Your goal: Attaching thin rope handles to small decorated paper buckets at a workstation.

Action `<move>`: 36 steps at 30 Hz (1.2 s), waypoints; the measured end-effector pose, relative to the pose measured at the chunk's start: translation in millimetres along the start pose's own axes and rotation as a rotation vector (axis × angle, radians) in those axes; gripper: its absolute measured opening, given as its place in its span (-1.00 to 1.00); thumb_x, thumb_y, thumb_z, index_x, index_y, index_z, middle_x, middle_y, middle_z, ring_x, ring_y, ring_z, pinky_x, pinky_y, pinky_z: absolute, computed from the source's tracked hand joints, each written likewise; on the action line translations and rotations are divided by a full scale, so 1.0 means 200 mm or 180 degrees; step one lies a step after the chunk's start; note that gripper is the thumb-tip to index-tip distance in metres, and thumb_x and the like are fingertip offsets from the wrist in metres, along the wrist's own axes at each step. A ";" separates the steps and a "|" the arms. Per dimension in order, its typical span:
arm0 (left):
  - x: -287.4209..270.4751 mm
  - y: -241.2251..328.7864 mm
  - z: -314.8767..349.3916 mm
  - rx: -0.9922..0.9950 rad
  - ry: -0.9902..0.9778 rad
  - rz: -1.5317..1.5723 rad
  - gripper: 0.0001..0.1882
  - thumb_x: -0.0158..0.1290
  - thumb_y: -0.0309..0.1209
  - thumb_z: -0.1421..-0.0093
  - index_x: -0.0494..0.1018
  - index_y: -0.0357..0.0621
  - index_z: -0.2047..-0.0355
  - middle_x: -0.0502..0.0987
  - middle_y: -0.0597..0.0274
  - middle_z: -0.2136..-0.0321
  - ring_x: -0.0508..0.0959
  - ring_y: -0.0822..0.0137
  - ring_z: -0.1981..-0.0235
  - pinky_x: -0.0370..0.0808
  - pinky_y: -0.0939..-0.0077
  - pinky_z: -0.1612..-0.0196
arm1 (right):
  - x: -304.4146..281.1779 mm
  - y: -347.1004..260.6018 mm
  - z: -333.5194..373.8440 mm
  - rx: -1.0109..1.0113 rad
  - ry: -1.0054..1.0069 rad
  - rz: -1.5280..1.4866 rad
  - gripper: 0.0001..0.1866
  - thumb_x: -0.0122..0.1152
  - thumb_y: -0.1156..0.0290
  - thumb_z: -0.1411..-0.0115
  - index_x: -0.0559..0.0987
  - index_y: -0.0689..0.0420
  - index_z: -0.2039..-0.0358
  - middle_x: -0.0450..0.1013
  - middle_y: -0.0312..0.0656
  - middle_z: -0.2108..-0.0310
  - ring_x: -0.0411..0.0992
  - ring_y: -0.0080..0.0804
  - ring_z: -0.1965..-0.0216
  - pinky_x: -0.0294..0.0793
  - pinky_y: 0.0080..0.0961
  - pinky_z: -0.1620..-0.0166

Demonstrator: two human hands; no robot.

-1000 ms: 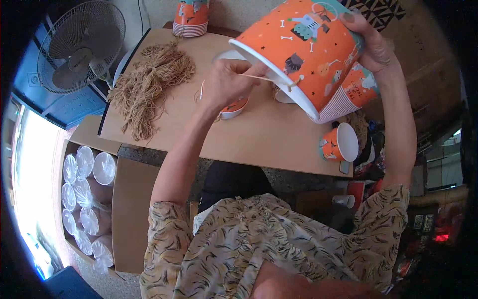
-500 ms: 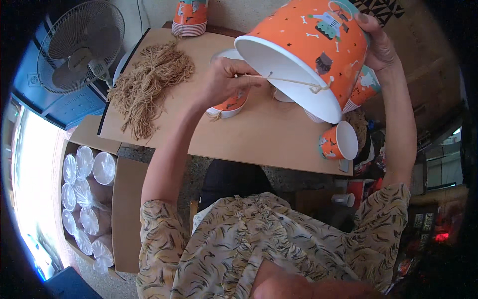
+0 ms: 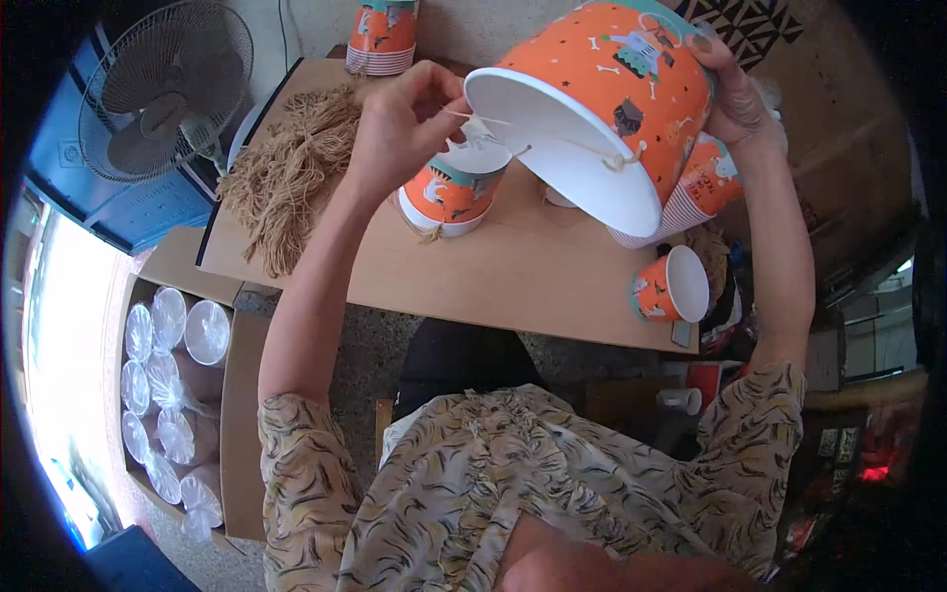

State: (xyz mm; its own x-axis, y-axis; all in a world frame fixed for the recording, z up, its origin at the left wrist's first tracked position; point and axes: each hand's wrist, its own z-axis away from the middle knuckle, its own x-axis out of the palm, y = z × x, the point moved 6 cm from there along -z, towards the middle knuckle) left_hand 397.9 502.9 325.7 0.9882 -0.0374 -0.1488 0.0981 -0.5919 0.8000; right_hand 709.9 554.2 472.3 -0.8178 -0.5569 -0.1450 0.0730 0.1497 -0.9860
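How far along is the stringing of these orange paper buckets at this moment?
Done: the cord already passes through a hole on the far rim of the orange bucket. In hand: the right hand tilts the bucket while the left hand pinches the cord's free end. Left: a pile of cords and stacked buckets wait.

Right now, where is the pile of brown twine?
In the head view, the twine pile lies on the cardboard tabletop's left end, beside the fan, left of the left hand.

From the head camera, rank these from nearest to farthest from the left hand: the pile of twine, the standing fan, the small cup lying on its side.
From the left hand:
1. Pile of twine, just to its left.
2. Small cup lying on its side, right, near the board's edge.
3. Standing fan, far left.
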 end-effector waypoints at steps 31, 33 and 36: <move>0.01 0.18 -0.08 -0.0514 -0.1139 0.0221 -0.65 0.03 -0.16 -0.43 0.61 -0.12 0.37 0.61 0.41 0.46 0.47 0.61 0.53 0.29 0.71 0.48 | 0.28 -0.05 -0.25 -0.0057 0.0267 0.1562 0.04 0.46 -0.33 0.07 0.50 0.32 -0.16 0.51 -0.07 -0.04 0.46 -0.30 -0.10 0.37 -0.41 -0.20; -0.03 0.07 -0.15 -0.0370 -0.1262 0.0236 -0.60 0.11 0.00 -0.36 0.64 -0.08 0.33 0.66 0.48 0.41 0.52 0.65 0.45 0.35 0.69 0.42 | 0.28 -0.02 -0.31 -0.0110 0.0234 0.1709 0.05 0.45 -0.31 0.05 0.46 0.33 -0.20 0.50 -0.06 -0.06 0.45 -0.30 -0.10 0.37 -0.40 -0.19; -0.09 -0.05 -0.25 -0.0195 -0.1522 -0.0221 -0.62 0.08 -0.04 -0.39 0.63 -0.10 0.28 0.64 0.48 0.42 0.54 0.62 0.37 0.42 0.64 0.33 | 0.24 0.07 -0.45 -0.0297 0.0169 0.1938 0.06 0.44 -0.26 0.01 0.40 0.35 -0.27 0.48 -0.04 -0.10 0.45 -0.29 -0.11 0.39 -0.39 -0.19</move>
State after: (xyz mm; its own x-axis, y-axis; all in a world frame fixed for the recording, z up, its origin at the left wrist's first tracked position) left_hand 384.5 550.5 349.1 0.8155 -0.3736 -0.4420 0.1830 -0.5581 0.8093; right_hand 620.4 603.1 458.3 -0.6726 -0.3078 -0.6730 0.4875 0.5000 -0.7158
